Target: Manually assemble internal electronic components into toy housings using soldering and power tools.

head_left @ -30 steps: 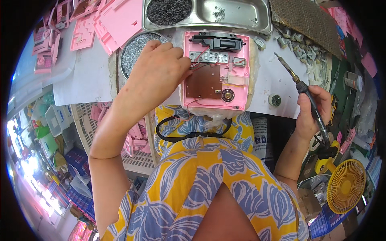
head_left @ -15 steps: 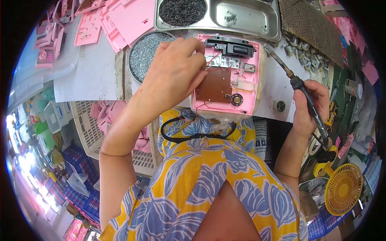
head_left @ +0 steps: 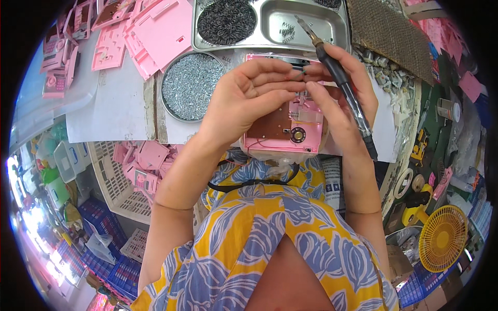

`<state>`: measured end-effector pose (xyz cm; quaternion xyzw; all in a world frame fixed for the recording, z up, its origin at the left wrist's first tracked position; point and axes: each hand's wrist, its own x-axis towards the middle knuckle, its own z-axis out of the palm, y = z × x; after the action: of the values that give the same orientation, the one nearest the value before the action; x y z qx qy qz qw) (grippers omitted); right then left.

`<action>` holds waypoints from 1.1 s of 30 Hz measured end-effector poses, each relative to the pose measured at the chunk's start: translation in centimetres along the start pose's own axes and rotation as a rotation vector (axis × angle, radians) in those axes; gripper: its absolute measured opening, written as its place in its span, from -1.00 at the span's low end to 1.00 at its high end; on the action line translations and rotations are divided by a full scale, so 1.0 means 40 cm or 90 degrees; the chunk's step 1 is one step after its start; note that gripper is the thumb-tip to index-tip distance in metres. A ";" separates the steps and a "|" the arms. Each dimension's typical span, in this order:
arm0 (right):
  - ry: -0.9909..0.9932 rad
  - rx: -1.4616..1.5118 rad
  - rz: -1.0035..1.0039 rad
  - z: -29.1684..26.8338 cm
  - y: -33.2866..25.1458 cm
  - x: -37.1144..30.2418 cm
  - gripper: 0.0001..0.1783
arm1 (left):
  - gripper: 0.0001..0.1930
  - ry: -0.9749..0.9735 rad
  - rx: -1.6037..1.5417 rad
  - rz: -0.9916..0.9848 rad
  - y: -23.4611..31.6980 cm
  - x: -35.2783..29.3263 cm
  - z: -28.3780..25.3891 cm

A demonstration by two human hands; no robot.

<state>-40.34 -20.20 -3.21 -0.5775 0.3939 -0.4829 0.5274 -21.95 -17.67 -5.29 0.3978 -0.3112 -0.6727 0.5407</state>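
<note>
Both my hands meet over a pink plastic housing [head_left: 314,132] that holds a brown circuit board [head_left: 267,124] and a small round speaker [head_left: 298,135]. My left hand [head_left: 241,101] has its fingers stretched out, the thumb apart below them. Its fingertips come up to those of my right hand [head_left: 340,122]. That right hand is closed around the black handle of a soldering iron [head_left: 340,75], whose tip points up and left over a metal tray. Something tiny and green shows between the fingertips, too small to name. The housing's upper part is mostly hidden by my hands.
The metal tray [head_left: 303,45] holds dark coil springs [head_left: 226,22]. Left of the housing stands a round tin of small screws [head_left: 189,85]. Pink panels [head_left: 158,31] lie far left; a slatted crate [head_left: 119,179] of pink parts is below. A yellow fan [head_left: 442,238] is at lower right.
My right hand has swung left and up with the soldering iron, from beside the housing to over it. My left hand has turned and its fingers have stretched toward the right hand.
</note>
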 end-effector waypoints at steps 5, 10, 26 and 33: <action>-0.040 -0.070 -0.021 0.001 0.062 0.014 -0.38 | -0.79 0.011 0.119 -0.002 0.008 -0.009 -0.024; -0.018 -0.028 -0.016 0.023 0.061 0.002 -0.40 | -0.83 0.024 0.192 0.015 0.004 -0.002 -0.027; 0.056 -0.221 -0.100 -0.095 0.059 -0.061 -0.60 | -0.88 0.032 0.780 0.401 -0.012 0.038 -0.025; 0.112 -0.145 -0.086 -0.085 -0.021 -0.122 -0.66 | -0.89 0.052 0.796 0.388 -0.060 0.044 -0.029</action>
<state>-44.77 -16.16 -3.15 -0.6147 0.4508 -0.5179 0.3882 -22.25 -18.83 -8.23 0.5545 -0.7174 -0.1695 0.3862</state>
